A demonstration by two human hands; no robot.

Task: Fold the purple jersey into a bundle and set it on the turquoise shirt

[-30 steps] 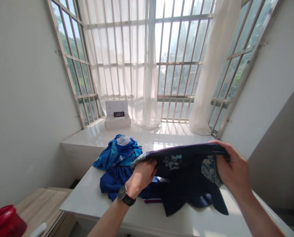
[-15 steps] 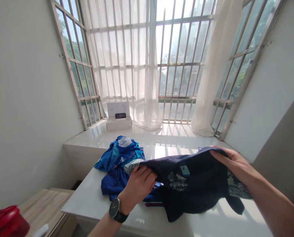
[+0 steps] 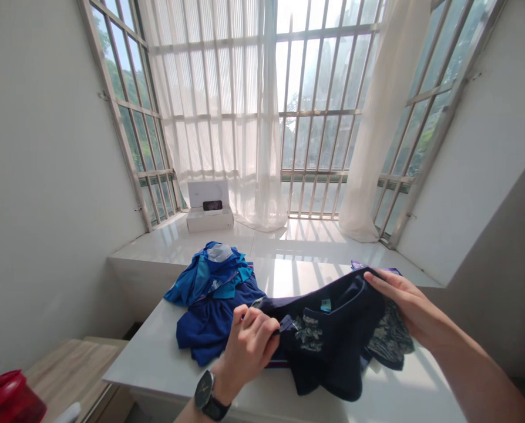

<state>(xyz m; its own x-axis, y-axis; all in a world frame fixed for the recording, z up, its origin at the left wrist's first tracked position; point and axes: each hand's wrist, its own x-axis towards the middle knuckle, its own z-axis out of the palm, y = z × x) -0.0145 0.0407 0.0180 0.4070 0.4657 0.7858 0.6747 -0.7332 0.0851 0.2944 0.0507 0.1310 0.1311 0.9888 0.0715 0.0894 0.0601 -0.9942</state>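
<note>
A dark navy garment (image 3: 333, 352) with patterned grey-green parts and a small light-blue label stretches between my two hands, its lower part hanging over the white table. At its left end, my left hand (image 3: 251, 338), with a black watch on the wrist, is closed on the edge of the cloth. My right hand (image 3: 403, 302) grips the upper right edge, thumb on the near side and the other fingers partly hidden. Left of the garment lies a heap of blue clothes (image 3: 216, 311), partly behind my left hand. A purple-edged item (image 3: 354, 264) peeks out behind the navy cloth.
The white table (image 3: 148, 352) meets a raised window ledge (image 3: 157, 247). On the ledge stands an open white box (image 3: 209, 220) with a phone (image 3: 212, 205) on it. Sheer curtains (image 3: 258, 147) hang before barred windows. At lower left are a wooden surface (image 3: 64, 364) and a red object (image 3: 11, 399).
The garment's right end has moved left and down, so the cloth sags and folds more between my hands. My left hand has turned and sits slightly lower.
</note>
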